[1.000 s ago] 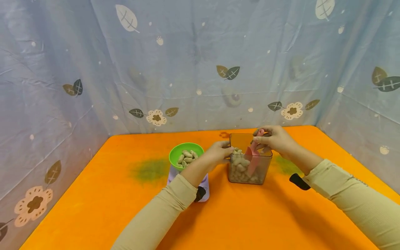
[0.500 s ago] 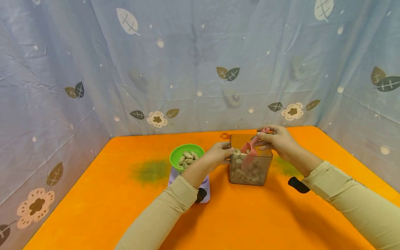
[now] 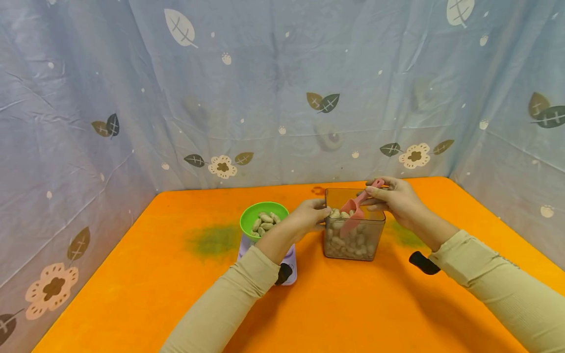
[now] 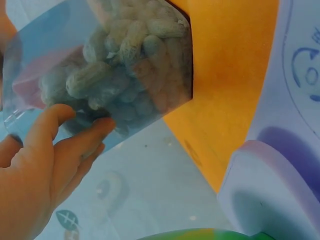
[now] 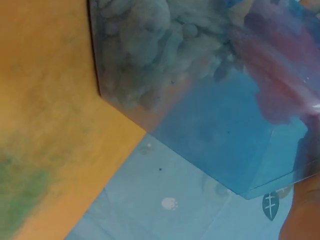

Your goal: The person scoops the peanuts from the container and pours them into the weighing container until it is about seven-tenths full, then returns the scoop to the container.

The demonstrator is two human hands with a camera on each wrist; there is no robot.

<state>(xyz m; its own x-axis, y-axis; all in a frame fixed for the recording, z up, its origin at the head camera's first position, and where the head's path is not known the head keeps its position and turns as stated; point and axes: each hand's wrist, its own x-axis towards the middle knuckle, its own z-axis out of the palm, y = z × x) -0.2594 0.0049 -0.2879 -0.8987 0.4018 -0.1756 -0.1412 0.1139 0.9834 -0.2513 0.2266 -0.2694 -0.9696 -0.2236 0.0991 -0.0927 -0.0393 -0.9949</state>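
Observation:
A clear grey-tinted container (image 3: 353, 245) full of unshelled peanuts (image 3: 346, 240) stands on the orange table. My left hand (image 3: 306, 218) rests on its left side; in the left wrist view, fingers (image 4: 90, 137) press flat against the outside wall. My right hand (image 3: 393, 196) pinches the handle of a pink scoop (image 3: 355, 208) over the container's right side. The scoop slants with its head down left among the peanuts. In the right wrist view, it shows blurred through the wall, and only part of the right hand (image 5: 302, 212) appears at the edge.
Left of the container, a green bowl (image 3: 248, 220) holding several peanuts sits on a lilac kitchen scale (image 3: 289, 282), partly behind the left forearm. Black straps (image 3: 423, 263) hang under both wrists. A patterned blue curtain (image 3: 273, 98) encloses the table's back and sides.
The scoop has gone from near upright to slanting, its handle end moving right and its head rising a little. The left hand stays at the container's side.

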